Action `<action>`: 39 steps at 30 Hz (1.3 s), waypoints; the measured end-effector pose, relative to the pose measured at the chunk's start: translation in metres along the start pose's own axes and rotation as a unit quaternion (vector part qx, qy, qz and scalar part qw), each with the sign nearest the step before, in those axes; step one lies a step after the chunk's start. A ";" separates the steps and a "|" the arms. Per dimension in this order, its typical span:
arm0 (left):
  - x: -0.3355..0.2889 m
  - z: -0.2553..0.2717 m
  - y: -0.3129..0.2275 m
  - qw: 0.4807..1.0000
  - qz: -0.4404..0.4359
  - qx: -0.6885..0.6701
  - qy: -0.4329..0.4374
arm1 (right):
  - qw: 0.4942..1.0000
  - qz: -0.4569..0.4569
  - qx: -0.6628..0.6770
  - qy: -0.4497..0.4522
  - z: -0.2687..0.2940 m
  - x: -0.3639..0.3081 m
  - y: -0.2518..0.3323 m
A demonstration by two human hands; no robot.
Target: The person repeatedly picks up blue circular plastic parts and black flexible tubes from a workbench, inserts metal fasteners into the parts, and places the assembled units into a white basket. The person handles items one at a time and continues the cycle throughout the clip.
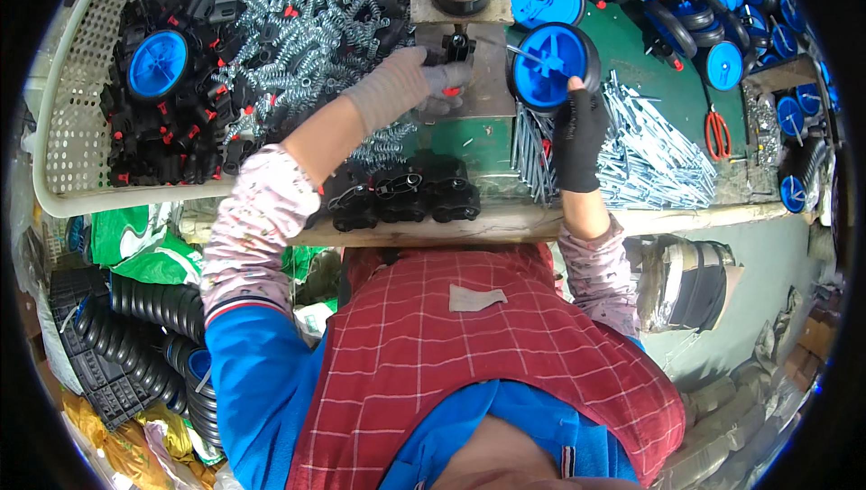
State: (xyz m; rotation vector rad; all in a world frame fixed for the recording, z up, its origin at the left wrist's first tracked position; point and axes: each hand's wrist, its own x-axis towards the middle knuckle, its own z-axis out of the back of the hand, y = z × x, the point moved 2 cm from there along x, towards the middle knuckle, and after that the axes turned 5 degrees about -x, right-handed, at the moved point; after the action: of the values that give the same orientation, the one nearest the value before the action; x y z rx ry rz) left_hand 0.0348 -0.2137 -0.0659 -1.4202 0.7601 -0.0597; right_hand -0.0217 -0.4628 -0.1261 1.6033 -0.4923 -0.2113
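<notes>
Blue plastic wheel with black tyre (pixel 548 66) is above the green worktable (pixel 487 145), right of the grey metal press plate (pixel 492 84). The right hand (pixel 580 138), in a black glove, grips its rim, the bare thumb pressing there. A thin metal rod (pixel 494 42) reaches from the wheel toward a small black plastic part (pixel 458 46) on the plate. The left hand (pixel 440 84), in a grey glove, has curled fingers beside this part; whether they grip it, I cannot tell. Probably the step is joining rod and part; next calls for steady alignment.
</notes>
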 end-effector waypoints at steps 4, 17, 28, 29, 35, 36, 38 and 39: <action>0.009 -0.013 0.002 0.992 0.029 -0.111 -0.052 | 0.999 0.039 -0.033 -0.015 -0.019 -0.006 0.006; -0.010 0.010 0.002 0.997 -0.033 -0.073 -0.016 | 0.984 0.124 -0.063 0.115 -0.076 -0.028 0.032; -0.145 0.302 -0.001 0.533 0.005 0.332 -0.778 | 0.889 0.119 -0.403 0.183 -0.019 0.074 0.030; -0.155 0.328 -0.007 0.595 0.111 0.321 -0.729 | 0.880 0.120 -0.407 0.214 -0.005 0.102 0.036; -0.134 0.347 0.001 0.545 0.086 0.421 -0.720 | 0.898 0.304 -0.274 0.161 0.081 0.231 0.081; -0.131 0.341 0.008 0.557 0.127 0.436 -0.695 | 0.963 0.170 -0.035 0.206 0.088 0.229 0.078; -0.123 0.320 0.026 0.519 0.128 0.517 -0.669 | 0.962 0.061 0.036 0.264 0.084 0.206 0.066; -0.118 0.311 0.030 0.513 0.111 0.539 -0.659 | 0.946 0.095 -0.099 0.294 0.079 0.184 0.057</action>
State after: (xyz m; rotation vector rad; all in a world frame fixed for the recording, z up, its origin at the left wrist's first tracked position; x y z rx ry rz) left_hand 0.0898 0.1159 -0.0540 0.1381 -0.4621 0.6120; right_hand 0.0979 -0.6148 -0.0491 1.3270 -0.1499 0.3493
